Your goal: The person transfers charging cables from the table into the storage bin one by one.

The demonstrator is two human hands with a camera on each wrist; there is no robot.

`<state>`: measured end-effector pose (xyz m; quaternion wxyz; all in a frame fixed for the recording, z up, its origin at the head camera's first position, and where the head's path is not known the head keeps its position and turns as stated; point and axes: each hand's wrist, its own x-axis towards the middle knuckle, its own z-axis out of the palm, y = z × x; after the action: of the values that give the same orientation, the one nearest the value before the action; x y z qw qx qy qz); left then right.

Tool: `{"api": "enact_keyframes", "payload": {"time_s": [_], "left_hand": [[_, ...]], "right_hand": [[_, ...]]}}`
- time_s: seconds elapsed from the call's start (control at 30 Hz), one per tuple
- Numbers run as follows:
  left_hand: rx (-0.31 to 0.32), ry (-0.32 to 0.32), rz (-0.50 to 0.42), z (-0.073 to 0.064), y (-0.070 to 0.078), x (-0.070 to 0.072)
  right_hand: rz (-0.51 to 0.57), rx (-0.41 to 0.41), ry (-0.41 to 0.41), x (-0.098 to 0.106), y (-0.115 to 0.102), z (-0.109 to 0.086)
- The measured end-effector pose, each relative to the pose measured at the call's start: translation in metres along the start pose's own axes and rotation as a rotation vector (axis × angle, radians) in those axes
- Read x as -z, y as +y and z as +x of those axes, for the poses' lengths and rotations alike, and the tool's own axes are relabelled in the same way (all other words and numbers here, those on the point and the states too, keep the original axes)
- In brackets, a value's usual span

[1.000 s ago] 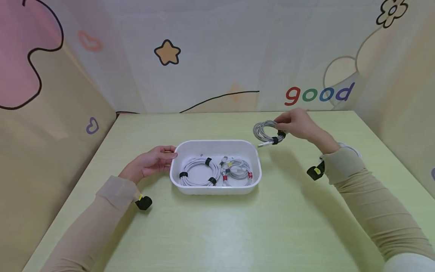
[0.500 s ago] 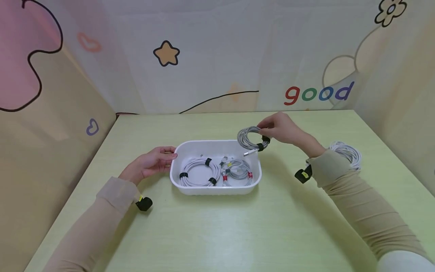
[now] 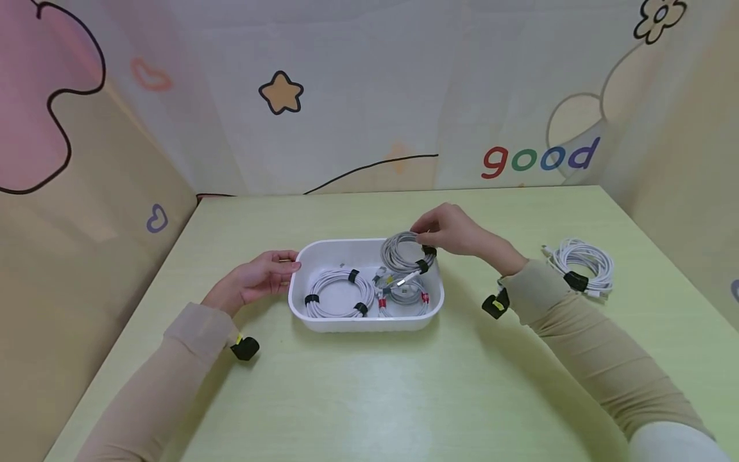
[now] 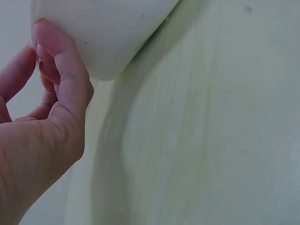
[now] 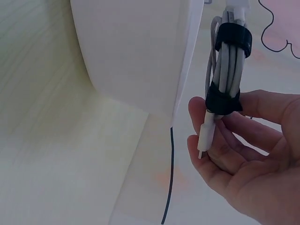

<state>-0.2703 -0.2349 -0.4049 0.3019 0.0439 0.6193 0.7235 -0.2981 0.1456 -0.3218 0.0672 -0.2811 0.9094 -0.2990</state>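
A white plastic bin [image 3: 366,324] stands mid-table. At its left end my left hand [image 3: 260,276] holds the rim, thumb at the edge and the other fingers against the outer wall [image 4: 108,42]. My right hand [image 3: 453,232] pinches a coiled grey cable [image 3: 395,253] above the bin's right back corner. Black straps bind this coil, and a white plug hangs from it, clear in the right wrist view beside the right hand [image 5: 248,150]. Inside the bin lie a white cable coil [image 3: 323,280] with black straps on the left and grey-white cables [image 3: 407,295] with red ties on the right, partly covered.
Another white cable coil [image 3: 597,260] with a black strap lies on the pale green table [image 3: 369,398], right of my right wrist. Printed cloth walls [image 3: 369,96] enclose the table at the back and sides.
My right hand has carried the grey cable coil leftward and down, from beside the bin to over its right part. The coil at the far right has come into full view. My left hand stays put.
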Motion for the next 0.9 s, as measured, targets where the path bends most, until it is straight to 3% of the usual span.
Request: {"api": "enact_keyframes", "payload": {"time_s": [0.23,0.4,0.57,0.73,0.9], "left_hand": [[0.003,0.008,-0.01,0.001,0.0,-0.002],[0.005,0.01,-0.006,0.0,0.001,-0.003],[0.008,0.019,0.01,0.0,0.003,-0.003],[0.008,0.021,0.006,0.0,0.004,-0.003],[0.009,0.01,0.011,0.0,0.003,-0.003]], "right_hand": [[-0.042,0.035,0.015,0.003,0.002,-0.003],[-0.09,-0.069,0.133,0.022,0.022,-0.018],[-0.166,-0.203,0.224,0.056,0.058,-0.044],[-0.267,-0.393,0.196,0.093,0.105,-0.075],[-0.368,-0.529,0.065,0.115,0.15,-0.107]]}}
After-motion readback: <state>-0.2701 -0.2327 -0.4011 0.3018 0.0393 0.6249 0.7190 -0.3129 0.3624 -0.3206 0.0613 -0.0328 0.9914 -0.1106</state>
